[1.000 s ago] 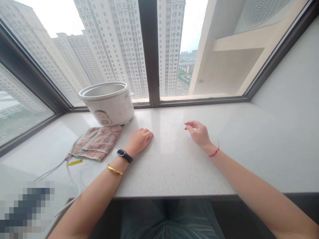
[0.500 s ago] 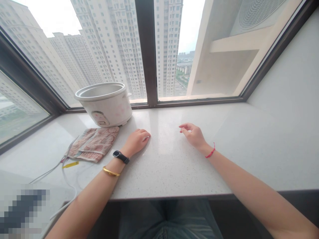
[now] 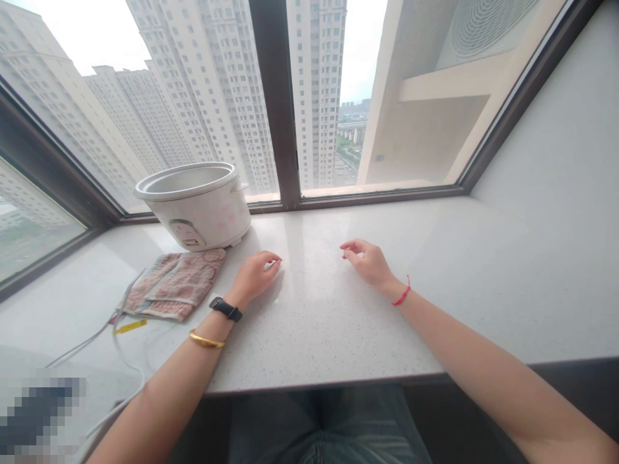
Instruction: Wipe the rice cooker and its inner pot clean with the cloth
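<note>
My left hand (image 3: 253, 276) rests low over the white speckled countertop (image 3: 309, 322), with its fingers curled in and the thumb tip close against the index fingertip. Nothing shows in it. A black watch band and a gold bangle circle that wrist. To the right, my right hand (image 3: 370, 263) faces it across a gap, its fingers bent toward the thumb in a loose pinch that holds nothing visible. A red cord bracelet (image 3: 401, 295) is on the right wrist. Nearest to my left hand are a folded patterned towel (image 3: 176, 283) and a white rice cooker (image 3: 206, 216) without a lid.
A grey cord (image 3: 130, 364) with a yellow tag (image 3: 130, 326) runs beside the towel toward the lower left. Dark window frames (image 3: 279, 129) border the counter at the back, and a white wall (image 3: 561, 212) rises on the right. A blurred patch covers the lower left corner.
The view has shifted slightly, so most things sit further left. My left fingers have lifted a little and now form a small loop with the thumb. My right hand keeps its shape.
</note>
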Demonstrator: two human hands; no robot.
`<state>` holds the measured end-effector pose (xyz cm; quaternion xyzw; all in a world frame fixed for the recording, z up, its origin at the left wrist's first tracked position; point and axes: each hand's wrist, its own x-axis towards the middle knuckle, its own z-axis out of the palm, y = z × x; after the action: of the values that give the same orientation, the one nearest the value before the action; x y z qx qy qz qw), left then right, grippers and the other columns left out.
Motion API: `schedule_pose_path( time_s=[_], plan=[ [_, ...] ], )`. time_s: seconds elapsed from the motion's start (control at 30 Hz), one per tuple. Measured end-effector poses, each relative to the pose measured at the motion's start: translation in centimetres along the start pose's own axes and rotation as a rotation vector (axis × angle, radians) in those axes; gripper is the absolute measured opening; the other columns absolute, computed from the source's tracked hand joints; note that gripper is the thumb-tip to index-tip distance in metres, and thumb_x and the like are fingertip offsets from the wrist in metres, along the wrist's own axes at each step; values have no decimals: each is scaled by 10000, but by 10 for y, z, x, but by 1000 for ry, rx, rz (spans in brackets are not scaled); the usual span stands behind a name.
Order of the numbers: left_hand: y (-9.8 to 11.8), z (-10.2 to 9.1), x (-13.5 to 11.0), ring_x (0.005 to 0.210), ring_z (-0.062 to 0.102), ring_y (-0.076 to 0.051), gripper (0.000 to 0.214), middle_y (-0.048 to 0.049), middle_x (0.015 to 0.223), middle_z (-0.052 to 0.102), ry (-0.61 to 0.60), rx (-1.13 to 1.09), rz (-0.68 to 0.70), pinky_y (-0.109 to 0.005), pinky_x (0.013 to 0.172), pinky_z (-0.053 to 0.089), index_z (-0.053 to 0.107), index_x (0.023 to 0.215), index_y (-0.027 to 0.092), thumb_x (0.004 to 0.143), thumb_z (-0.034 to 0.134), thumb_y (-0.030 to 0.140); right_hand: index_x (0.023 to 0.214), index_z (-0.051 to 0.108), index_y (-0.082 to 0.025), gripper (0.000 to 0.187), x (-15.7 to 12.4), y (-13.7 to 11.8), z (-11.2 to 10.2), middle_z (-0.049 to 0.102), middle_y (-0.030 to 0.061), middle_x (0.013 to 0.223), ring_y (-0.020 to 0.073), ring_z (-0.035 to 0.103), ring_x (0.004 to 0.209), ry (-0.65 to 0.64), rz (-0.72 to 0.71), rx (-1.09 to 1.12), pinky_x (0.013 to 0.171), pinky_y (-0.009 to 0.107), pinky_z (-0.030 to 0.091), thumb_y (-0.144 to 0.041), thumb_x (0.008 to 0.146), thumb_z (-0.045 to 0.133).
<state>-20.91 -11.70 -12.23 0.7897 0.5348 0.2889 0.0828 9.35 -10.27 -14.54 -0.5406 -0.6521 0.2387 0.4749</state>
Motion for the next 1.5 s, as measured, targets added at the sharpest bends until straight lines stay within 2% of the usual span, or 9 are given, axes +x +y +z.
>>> schedule_pose_path(
  time_s=[0.3, 0.6, 1.1, 1.5],
  plan=[
    [6, 3, -2, 847, 688, -210, 231, -74, 935, 756, -38, -29, 21, -343, 791, 515, 737, 922, 183, 917, 527, 281, 901, 741, -223, 196, -4, -6, 3, 740, 15, 768, 197, 688, 815, -58, -14, -20, 806, 338, 488, -233, 804, 571],
    [1, -1, -2, 848, 695, -217, 242, -80, 937, 764, -11, -36, -1, -350, 792, 517, 734, 921, 180, 913, 524, 299, 892, 744, -233, 181, -3, -4, 1, 739, 8, 773, 198, 689, 826, -47, -5, -42, 841, 354, 484, -238, 802, 588],
    [-3, -5, -1, 841, 695, -225, 261, -78, 921, 767, 30, -31, -43, -341, 775, 510, 738, 917, 181, 910, 529, 337, 904, 746, -233, 198, -3, -3, 1, 739, 13, 768, 199, 690, 821, -74, 12, -39, 810, 344, 485, -245, 804, 575],
    [-1, -4, -1, 851, 698, -231, 282, -82, 937, 766, 14, -53, -59, -343, 796, 524, 745, 920, 179, 898, 529, 359, 917, 743, -226, 198, -3, -4, 2, 738, 13, 781, 194, 685, 829, -92, 24, -49, 825, 340, 472, -231, 811, 575]
  ],
)
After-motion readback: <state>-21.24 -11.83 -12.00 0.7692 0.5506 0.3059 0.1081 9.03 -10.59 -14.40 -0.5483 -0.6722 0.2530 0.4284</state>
